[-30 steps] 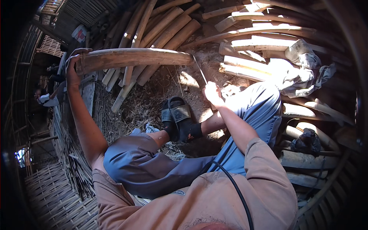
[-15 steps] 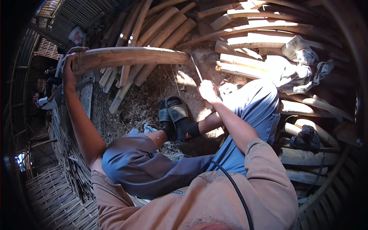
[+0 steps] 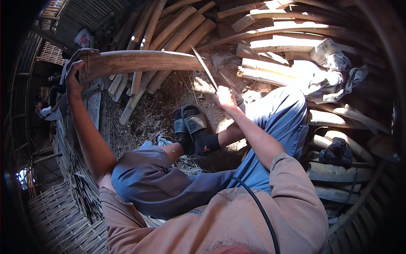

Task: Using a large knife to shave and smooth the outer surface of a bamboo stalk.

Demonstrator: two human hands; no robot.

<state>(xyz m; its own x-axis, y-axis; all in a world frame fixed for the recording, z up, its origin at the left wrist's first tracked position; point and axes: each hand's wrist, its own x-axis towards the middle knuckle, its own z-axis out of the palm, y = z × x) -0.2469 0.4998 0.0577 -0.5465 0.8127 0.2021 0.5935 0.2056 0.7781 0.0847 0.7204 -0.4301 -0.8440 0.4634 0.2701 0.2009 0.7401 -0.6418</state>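
Note:
A thick, pale brown bamboo length is held out roughly level in front of me. My left hand is closed round its left end, with the fingers over the top. In my right hand is a long, narrow knife, its handle hidden in my fist. The blade slants up to the left and crosses in view at the bamboo's right end. Whether it touches the bamboo, I cannot tell. My right forearm passes above my bent right knee.
Bamboo poles lie stacked behind the held piece, with more split lengths at the far right. Pale cloth rests on the right pile. My sandals are on the littered ground. Another person is at the far left.
The knife has swung leftward, its tip now higher and over the bamboo's right end. My right hand has shifted slightly left. My left hand keeps its hold on the bamboo.

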